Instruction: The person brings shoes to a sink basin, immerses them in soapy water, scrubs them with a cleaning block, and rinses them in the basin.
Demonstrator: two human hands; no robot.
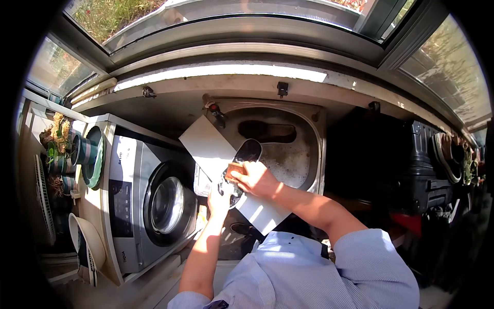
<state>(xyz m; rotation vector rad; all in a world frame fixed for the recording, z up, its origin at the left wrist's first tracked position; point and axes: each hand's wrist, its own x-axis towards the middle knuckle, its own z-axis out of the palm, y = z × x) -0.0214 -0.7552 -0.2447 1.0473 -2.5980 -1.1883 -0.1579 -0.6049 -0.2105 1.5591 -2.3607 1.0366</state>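
Note:
My right hand is closed around a brown wooden scrubbing brush and presses it onto a dark shoe. My left hand grips the near end of that shoe, where white suds show; its fingers are partly hidden. Beneath the shoe, a white board slants across the sink. A second dark shoe lies in the basin, near its far wall. The bristles of the brush are hidden under my right hand and the shoe.
A tap rises at the sink's far left corner. To the left stands a front-loading washing machine, with potted plants and a pale basin beyond it. A black suitcase and more shoes are on the right.

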